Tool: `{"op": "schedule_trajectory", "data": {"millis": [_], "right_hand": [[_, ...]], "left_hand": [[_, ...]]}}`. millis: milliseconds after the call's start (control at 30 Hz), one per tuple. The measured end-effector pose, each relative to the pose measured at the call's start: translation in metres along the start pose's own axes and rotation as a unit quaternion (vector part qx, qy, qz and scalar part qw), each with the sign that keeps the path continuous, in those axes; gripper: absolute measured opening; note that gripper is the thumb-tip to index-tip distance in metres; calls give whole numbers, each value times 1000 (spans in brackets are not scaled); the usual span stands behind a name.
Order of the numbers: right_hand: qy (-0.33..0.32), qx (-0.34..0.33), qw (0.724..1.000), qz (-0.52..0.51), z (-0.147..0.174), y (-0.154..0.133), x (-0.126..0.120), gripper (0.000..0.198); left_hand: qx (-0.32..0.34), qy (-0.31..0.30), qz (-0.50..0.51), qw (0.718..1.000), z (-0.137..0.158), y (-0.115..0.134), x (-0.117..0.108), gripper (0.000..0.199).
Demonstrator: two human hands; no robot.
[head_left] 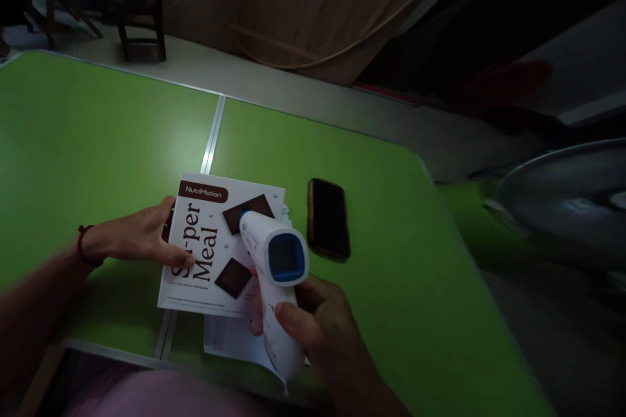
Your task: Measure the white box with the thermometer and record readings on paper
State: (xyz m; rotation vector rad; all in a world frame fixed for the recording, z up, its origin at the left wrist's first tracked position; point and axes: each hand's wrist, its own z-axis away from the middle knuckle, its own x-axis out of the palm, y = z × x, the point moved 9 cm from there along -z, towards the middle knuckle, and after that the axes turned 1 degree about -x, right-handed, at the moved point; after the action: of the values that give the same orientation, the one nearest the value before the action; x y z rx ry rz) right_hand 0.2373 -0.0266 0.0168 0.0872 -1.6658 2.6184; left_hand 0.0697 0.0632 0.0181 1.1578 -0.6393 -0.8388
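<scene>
My left hand point(147, 234) grips the left edge of a white and brown NutriMotion meal box point(205, 293), its thumb lying across the front. In my right hand point(317, 319) is a white infrared thermometer point(278, 313) with a blue-rimmed screen point(286, 257), which looks dark. The thermometer's front end points at the box and covers part of a printed chocolate square. Whether the tip touches the box I cannot tell. Under the box and thermometer lies a white printed paper point(229, 339), partly hidden.
A dark phone in a brown case point(328, 218) lies right of the box on the green table point(391, 287). A metal strip point(213, 133) crosses the tabletop. Beyond the far edge stands a dark wooden chair point(141, 6). A large round fan-like object point(562, 202) is at the right.
</scene>
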Motion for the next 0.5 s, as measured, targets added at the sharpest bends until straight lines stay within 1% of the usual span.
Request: {"op": "schedule_trajectory", "data": {"millis": [133,267,400,433,500], "right_hand": [[-24,-4,1000,-11,-1,0,3,22],[2,-10,1000,-1,-3,2,-3,23],[-53,-22,998,-4,-5,3,4,24],[-58,-21,998,-8,-5,3,5,25],[-42,-16,999,-15,-5,4,3,25]], "left_hand": [[-12,6,-17,1000,1,-3,-2,52],[-23,12,-23,999,2,-6,-4,56],[-20,14,-23,999,2,-5,-4,57],[-22,14,-24,999,2,-5,-4,57],[-27,12,-24,999,2,-6,-4,56]]}}
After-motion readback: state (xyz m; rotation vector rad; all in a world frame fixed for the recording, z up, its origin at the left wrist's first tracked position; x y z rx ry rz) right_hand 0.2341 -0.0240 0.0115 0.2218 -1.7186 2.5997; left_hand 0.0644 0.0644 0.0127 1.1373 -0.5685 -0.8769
